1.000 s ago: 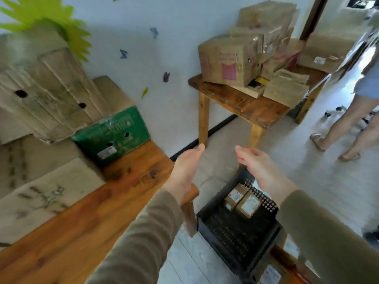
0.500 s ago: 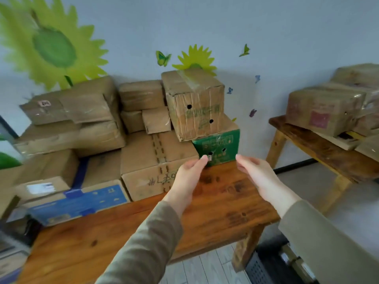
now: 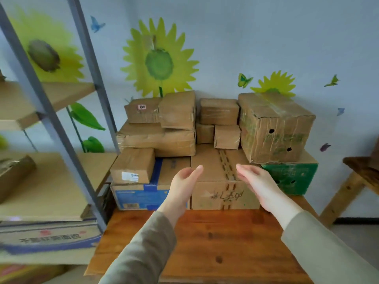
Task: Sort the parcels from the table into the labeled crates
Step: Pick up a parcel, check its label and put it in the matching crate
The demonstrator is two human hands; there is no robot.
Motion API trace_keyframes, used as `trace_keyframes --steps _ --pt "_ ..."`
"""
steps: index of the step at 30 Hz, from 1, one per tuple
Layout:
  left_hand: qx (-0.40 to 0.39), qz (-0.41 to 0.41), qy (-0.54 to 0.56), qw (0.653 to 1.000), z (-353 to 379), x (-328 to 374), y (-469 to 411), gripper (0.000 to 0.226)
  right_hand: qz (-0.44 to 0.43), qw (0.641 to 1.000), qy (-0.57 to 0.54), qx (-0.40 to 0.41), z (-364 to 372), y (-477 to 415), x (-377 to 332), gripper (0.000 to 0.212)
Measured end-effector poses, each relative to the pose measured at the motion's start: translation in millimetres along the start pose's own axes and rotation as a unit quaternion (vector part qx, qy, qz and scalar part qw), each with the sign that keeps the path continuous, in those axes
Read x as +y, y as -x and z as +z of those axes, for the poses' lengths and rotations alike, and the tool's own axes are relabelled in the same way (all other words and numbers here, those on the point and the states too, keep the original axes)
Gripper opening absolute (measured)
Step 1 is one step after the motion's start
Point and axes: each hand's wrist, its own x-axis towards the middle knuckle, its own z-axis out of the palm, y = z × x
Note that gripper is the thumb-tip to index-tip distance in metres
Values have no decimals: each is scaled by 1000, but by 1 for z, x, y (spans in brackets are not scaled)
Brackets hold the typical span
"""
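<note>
Parcels (image 3: pixel 217 144) crowd the table (image 3: pixel 225 242) beside a metal shelf (image 3: pixel 61 140); left hand (image 3: pixel 182 187) and right hand (image 3: pixel 260 185) hover wide, empty, before a scribbled carton (image 3: pixel 217 181).

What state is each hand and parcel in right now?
left hand, open, empty.
right hand, open, empty.
handwritten box, taped shut, on the table.
holed box, shut, stacked on the green box.
green box, shut, bottom layer.
blue box, shut, small labelled box on top.
</note>
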Motion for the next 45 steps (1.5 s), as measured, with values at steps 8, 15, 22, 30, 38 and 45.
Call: trace_keyframes --steps 8,15,22,30,38,45 --pt "122 5 8 993 -69 -1 -30 53 -20 996 14 -91 57 -53 -30 17" --pt "225 -8 4 974 -133 -11 -50 59 -11 987 21 -160 128 -86 -36 51" --pt "266 -39 27 963 -183 -20 -79 59 8 985 38 -167 194 -99 -37 54" --pt "226 -80 -2 971 -226 -35 -130 65 71 989 43 -119 268 -108 -33 57" --pt "172 -120 -38 977 -238 -59 -157 44 118 985 58 -114 305 -103 -22 43" --pt "161 -94 -16 982 -229 -55 -155 32 118 987 36 -102 296 -98 -23 29"
